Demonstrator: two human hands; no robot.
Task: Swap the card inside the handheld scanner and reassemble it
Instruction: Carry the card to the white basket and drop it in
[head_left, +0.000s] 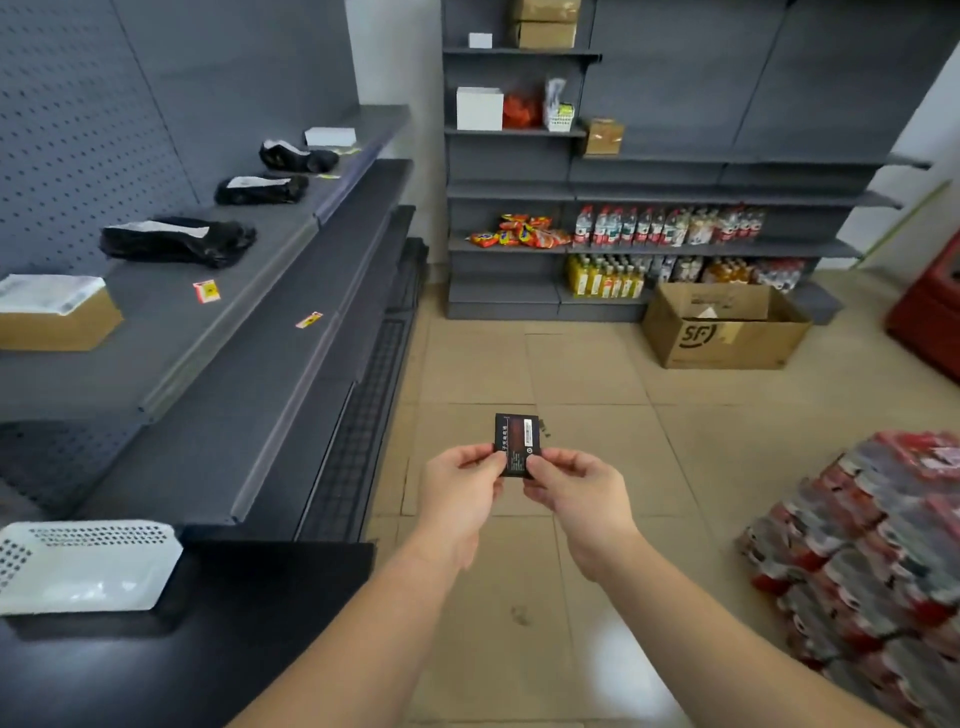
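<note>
A flat black rectangular battery pack with a reddish panel and a small white label is held upright in front of me, over the tiled floor. My left hand pinches its lower left edge. My right hand pinches its lower right corner. A tiny dark piece shows just off the pack's upper right edge; I cannot tell what it is. The handheld scanner itself is not in sight.
Grey shelving runs along my left with black bags, a cardboard box and a white perforated tray. Stocked shelves stand ahead, an open SF carton on the floor, and wrapped drink packs at right.
</note>
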